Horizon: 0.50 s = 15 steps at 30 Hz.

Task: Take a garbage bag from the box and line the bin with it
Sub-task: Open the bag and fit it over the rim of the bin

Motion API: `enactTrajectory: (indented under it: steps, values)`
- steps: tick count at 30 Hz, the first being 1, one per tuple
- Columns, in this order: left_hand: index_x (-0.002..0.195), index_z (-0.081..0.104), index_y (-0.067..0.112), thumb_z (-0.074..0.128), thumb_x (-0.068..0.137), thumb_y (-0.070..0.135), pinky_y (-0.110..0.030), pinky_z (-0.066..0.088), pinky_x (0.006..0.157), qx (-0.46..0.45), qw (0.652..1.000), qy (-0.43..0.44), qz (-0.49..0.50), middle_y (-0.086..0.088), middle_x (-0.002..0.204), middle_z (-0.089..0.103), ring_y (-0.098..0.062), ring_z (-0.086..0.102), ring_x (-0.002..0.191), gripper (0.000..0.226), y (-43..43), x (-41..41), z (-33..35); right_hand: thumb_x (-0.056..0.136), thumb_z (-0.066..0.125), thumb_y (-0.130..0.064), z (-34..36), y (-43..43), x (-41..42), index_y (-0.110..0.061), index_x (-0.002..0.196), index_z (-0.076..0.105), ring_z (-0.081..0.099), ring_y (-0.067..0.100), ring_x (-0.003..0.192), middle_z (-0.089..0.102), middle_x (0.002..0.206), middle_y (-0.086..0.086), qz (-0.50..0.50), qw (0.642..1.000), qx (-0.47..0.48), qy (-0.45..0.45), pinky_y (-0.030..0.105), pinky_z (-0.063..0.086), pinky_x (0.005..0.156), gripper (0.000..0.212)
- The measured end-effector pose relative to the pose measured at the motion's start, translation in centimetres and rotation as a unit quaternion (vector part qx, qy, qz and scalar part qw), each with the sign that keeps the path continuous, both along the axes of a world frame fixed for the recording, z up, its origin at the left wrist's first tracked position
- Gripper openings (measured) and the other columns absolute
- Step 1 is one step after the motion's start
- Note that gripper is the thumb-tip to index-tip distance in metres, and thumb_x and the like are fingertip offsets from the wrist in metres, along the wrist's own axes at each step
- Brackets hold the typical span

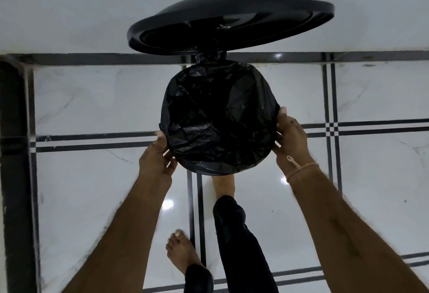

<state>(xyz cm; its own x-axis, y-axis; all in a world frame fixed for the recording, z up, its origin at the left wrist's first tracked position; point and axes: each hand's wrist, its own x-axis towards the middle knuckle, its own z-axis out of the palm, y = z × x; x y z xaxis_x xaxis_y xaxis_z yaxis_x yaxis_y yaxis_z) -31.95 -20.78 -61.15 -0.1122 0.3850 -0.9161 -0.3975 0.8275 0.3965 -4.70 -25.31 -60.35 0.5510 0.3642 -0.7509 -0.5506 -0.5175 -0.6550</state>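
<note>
Tiled floor (pixel 92 106), garbage bag (pixel 216 116) gripped between left hand (pixel 155 160) and right hand (pixel 291 139)

The floor (pixel 92 106) is glossy white marble-look tile, crossed by paired black stripes that meet in small checkered squares; bright spots of light shine on it; a broad dark strip (pixel 14 153) runs along its left edge; a black round bin (pixel 209 171) stands on it near the far stripes, lid raised; one bare foot (pixel 180 249) rests flat on a lengthwise stripe; the other foot (pixel 222 185) is further forward, toes hidden under the bin.
</note>
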Motion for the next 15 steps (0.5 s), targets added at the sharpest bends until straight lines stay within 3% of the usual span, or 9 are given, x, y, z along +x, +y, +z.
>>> enactTrajectory:
  steps: [3, 5, 8, 11, 13, 15]
  values:
    - [0.088, 0.068, 0.020, 0.073, 0.091, 0.043, -0.025, 0.048, 0.068, -0.022, 0.998, 0.058, 0.002, 0.004, 0.091, 0.070, -0.012, 0.063, 0.084, 0.024, 1.0, 0.1, 0.0, 0.094, 0.075, -0.038, 0.1, 1.7, 0.0, -0.019, 0.071, 0.054, 0.045, 0.010, 0.053, 0.051, 0.063, -0.003, -0.030, 0.998, -0.015, -0.058, 0.024, 0.041, 0.052, 0.036]
    - [0.082, 0.064, 0.018, 0.073, 0.092, 0.040, -0.027, 0.043, 0.064, -0.002, 0.994, 0.108, -0.004, 0.002, 0.084, 0.067, -0.013, 0.060, 0.079, 0.026, 0.9, 0.3, -0.3, 0.094, 0.075, -0.031, 0.0, 2.4, 0.1, -0.019, 0.068, 0.054, 0.049, 0.009, 0.051, 0.054, 0.063, -0.004, -0.040, 0.995, -0.010, -0.085, 0.022, 0.042, 0.048, 0.036]
    - [0.085, 0.063, 0.020, 0.069, 0.094, 0.047, -0.030, 0.042, 0.067, 0.061, 0.985, 0.161, -0.007, 0.002, 0.086, 0.065, -0.015, 0.056, 0.080, 0.029, 1.3, 0.4, -0.5, 0.097, 0.072, -0.030, 0.4, 3.1, 0.5, -0.017, 0.075, 0.059, 0.058, 0.005, 0.050, 0.062, 0.067, -0.006, -0.007, 0.997, 0.002, -0.076, 0.021, 0.052, 0.052, 0.028]
    - [0.089, 0.066, 0.023, 0.063, 0.095, 0.056, -0.030, 0.045, 0.075, 0.114, 0.984, 0.124, -0.054, 0.003, 0.094, 0.066, -0.013, 0.058, 0.086, 0.034, 3.5, 0.2, -0.6, 0.100, 0.067, -0.035, 1.2, 4.2, 1.0, -0.012, 0.078, 0.062, 0.058, 0.008, 0.054, 0.059, 0.068, -0.002, 0.069, 0.996, -0.012, -0.048, 0.021, 0.054, 0.053, 0.032]
    - [0.083, 0.064, 0.022, 0.065, 0.095, 0.051, -0.030, 0.047, 0.075, 0.106, 0.987, 0.082, -0.089, 0.003, 0.087, 0.064, -0.012, 0.058, 0.080, 0.032, 5.1, 0.1, -0.8, 0.101, 0.063, -0.041, 1.3, 5.4, 1.6, -0.008, 0.090, 0.064, 0.058, 0.013, 0.063, 0.058, 0.073, 0.001, 0.081, 0.994, -0.070, 0.008, 0.023, 0.057, 0.054, 0.035]
    - [0.084, 0.067, 0.021, 0.065, 0.096, 0.048, -0.030, 0.052, 0.075, 0.058, 0.990, 0.073, -0.107, 0.005, 0.085, 0.066, -0.012, 0.059, 0.077, 0.029, 6.1, 0.1, -1.1, 0.098, 0.064, -0.050, 1.0, 6.4, 2.6, -0.010, 0.096, 0.067, 0.063, 0.019, 0.080, 0.061, 0.080, 0.000, 0.098, 0.984, -0.140, 0.045, 0.036, 0.060, 0.068, 0.040]
